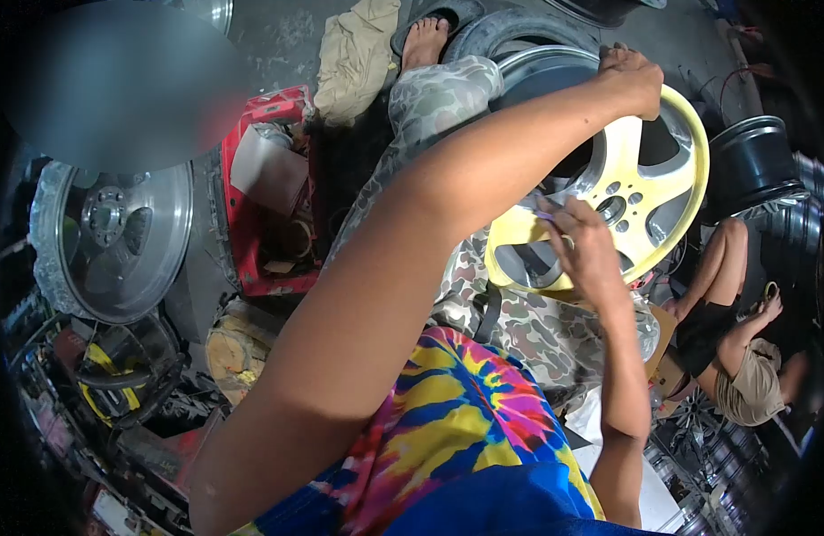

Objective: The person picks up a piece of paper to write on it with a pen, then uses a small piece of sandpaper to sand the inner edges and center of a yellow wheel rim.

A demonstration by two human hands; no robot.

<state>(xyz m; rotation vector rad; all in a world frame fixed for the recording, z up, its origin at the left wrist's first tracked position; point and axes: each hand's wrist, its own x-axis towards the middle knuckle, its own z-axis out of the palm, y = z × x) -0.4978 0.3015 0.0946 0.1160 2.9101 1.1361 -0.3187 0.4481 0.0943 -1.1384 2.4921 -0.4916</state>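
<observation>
A yellow-faced alloy wheel (685,192) with bare grey metal in its spoke openings leans against my camouflage-trousered legs. At its upper edge my left hand (633,79) is closed over the rim, with the arm stretched across the wheel. Beside a spoke on the near left side, my right hand (584,250) is closed in a pinch. A small purplish bit shows at its fingertips, too small to name. The palm side of my right hand is hidden.
Tyres (519,34) lie beyond my bare foot. On the left are a red crate (249,255) of odds and ends, a beige cloth (357,58) and a scuffed silver wheel (166,268). A dark rim (750,165) and a seated person (743,380) are at right.
</observation>
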